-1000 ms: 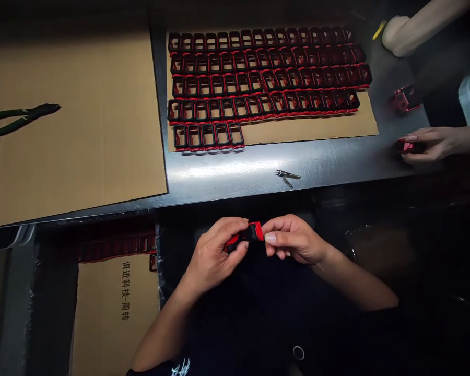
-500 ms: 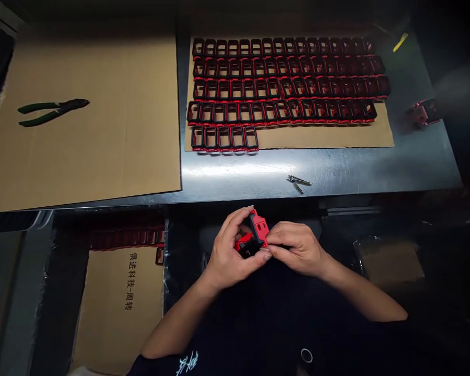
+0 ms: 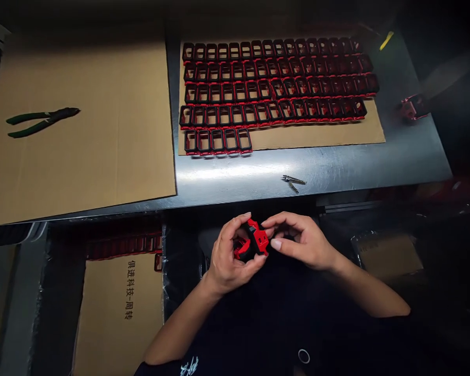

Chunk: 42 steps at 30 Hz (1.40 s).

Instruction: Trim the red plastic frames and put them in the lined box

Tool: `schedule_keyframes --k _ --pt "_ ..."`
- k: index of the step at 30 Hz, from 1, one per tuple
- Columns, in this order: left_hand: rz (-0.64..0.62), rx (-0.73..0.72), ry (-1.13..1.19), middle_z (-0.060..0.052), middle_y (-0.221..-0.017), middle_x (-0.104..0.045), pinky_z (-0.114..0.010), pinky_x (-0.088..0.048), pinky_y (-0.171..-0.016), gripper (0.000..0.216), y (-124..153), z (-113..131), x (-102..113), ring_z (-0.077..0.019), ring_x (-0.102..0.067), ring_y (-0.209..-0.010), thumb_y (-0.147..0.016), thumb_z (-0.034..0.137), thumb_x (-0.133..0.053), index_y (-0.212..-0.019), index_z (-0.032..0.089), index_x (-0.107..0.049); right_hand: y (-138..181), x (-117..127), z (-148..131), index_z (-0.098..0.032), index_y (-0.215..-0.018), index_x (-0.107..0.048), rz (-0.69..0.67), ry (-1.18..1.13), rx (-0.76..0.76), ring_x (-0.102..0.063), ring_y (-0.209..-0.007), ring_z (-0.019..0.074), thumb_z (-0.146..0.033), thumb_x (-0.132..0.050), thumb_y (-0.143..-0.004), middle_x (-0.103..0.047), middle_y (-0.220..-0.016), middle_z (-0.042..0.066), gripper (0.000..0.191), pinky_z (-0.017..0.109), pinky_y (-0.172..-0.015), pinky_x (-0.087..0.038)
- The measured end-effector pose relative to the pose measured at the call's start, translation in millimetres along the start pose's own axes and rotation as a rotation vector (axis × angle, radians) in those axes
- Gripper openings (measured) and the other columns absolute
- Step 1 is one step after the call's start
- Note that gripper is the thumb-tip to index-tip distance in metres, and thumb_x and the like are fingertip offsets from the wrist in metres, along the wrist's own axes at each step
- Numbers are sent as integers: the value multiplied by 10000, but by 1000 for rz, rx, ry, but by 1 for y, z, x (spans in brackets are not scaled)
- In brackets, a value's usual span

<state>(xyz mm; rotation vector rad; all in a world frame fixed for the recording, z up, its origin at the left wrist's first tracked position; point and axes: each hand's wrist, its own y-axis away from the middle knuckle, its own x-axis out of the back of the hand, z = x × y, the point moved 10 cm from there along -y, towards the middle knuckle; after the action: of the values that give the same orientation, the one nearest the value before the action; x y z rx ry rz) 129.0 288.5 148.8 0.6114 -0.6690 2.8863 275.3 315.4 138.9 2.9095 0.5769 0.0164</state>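
Below the table's front edge, my left hand (image 3: 227, 256) grips a red and black plastic housing (image 3: 259, 239), thumb underneath and fingers over the top. The housing's red face with small square openings is turned to the right. Just right of it, my right hand (image 3: 303, 241) has its thumb and fingers apart, fingertips close to the red face; whether one touches it I cannot tell. Rows of similar red and black frames (image 3: 235, 115) stand on a cardboard sheet (image 3: 317, 137) on the metal table.
Green-handled pliers (image 3: 43, 122) lie on a large cardboard sheet (image 3: 102, 162) at left. Small metal pieces (image 3: 293, 181) rest near the metal table's (image 3: 227, 180) front edge. One more red part (image 3: 414, 107) and a yellow item (image 3: 386, 40) are at right. Below left stands a lined box with cardboard (image 3: 113, 292).
My right hand has let go of the housing, and its thumb and fingers have spread apart. The housing has turned slightly in my left hand. The whole view has shifted a little.
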Motion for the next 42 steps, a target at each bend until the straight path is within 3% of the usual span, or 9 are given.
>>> schedule_keyframes --k 5,9,13,18,24,29,34,39,42 --pt "27 -247 -127 -229 -1320 -638 -377 -643 -835 1075 6 15 0 -268 -710 -1116 -812 214 -782 -1624 198 -77 -6 -8 -22 -201 -998 -741 58 231 134 -703 -737 163 -339 -845 -758 -770 -896 44 295 280 -685 -584" --pt "63 -300 -197 -175 -1282 -688 -339 -648 -716 1120 11 12 3 -207 -755 -916 -810 195 -780 -1621 291 -13 -5 -13 -30 -209 -938 -756 47 294 230 -710 -743 173 -319 -801 -816 -769 -867 52 171 292 -691 -574" --pt "77 -309 -193 -132 -1228 -730 -309 -627 -655 1135 13 9 3 -169 -742 -766 -806 198 -784 -1610 354 1 -3 -13 -15 -212 -946 -758 3 172 136 -696 -711 160 -256 -770 -806 -756 -894 53 148 275 -638 -587" --pt "10 -377 -148 -180 -1277 -712 -312 -631 -690 1111 5 23 0 -184 -755 -836 -799 143 -768 -1620 289 -33 -2 -7 21 -195 -943 -736 -7 -141 -105 -712 -711 149 -258 -788 -770 -745 -870 38 192 260 -633 -593" --pt "-145 -117 6 -234 -1367 -640 -269 -622 -655 1000 -8 18 -1 -128 -703 -706 -848 276 -759 -1621 238 -127 -4 -26 67 -150 -940 -689 -109 -738 -414 -663 -491 121 -309 -791 -715 -723 -691 1 294 194 -417 -548" --pt "-164 2 -31 -190 -1302 -669 -318 -644 -768 976 -12 15 -3 -232 -734 -1009 -824 341 -769 -1606 220 -197 -4 -49 79 -130 -856 -654 -210 -909 -517 -607 -401 101 -310 -749 -713 -690 -608 -2 248 177 -383 -543" --pt "-204 80 -105 -151 -1264 -666 -368 -640 -874 877 -14 11 -6 -249 -712 -1083 -785 264 -741 -1553 212 -321 -5 -40 79 -134 -875 -660 -130 -820 -518 -600 -413 85 -345 -796 -719 -697 -645 -10 295 156 -368 -512" --pt "-361 181 -121 -128 -1312 -665 -410 -631 -943 802 -8 -2 -19 -284 -701 -1149 -728 299 -802 -1451 229 -465 -11 -26 59 -161 -778 -605 -25 -493 -478 -505 -359 53 -337 -903 -652 -608 -495 -76 367 136 -347 -417" --pt "-329 202 -95 -121 -1294 -680 -419 -626 -942 738 -5 -9 -18 -279 -707 -1135 -739 272 -797 -1407 223 -488 -13 -28 44 -165 -749 -591 -49 -378 -471 -529 -401 61 -333 -915 -639 -604 -495 -73 381 150 -392 -432"
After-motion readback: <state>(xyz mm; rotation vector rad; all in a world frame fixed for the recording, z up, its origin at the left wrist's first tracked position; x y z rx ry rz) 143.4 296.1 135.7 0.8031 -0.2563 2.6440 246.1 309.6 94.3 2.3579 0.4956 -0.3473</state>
